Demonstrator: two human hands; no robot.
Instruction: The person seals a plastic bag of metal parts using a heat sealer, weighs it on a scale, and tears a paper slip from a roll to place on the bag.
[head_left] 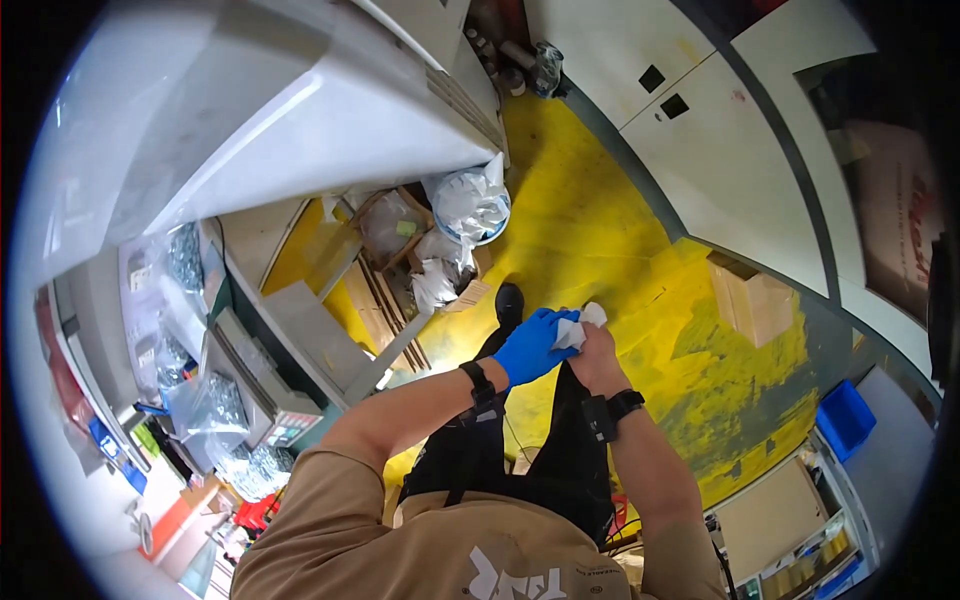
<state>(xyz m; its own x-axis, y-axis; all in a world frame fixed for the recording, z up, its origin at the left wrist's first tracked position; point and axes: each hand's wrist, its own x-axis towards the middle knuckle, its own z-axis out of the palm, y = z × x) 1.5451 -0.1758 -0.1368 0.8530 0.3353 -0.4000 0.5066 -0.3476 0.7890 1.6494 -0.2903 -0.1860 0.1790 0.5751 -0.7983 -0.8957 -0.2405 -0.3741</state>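
Note:
My left hand [535, 347], in a blue glove, is closed on one side of a crumpled white wipe [570, 334], with its fingers over the top. From the other side my bare right hand [598, 360] grips the same wipe, its fingers bent around the edge. Both hands meet in front of my legs, above the floor. Whether anything lies inside the wipe is hidden. Each wrist wears a black strap, the right one with a small black box [601, 418].
A bin lined with a clear bag [470, 205] stands ahead on the yellow floor [570, 190], beside open cardboard boxes [392, 225]. A white machine housing [330, 120] overhangs the far left. To the right are a closed carton [750, 298], white cabinets [720, 140] and a blue tray [846, 418].

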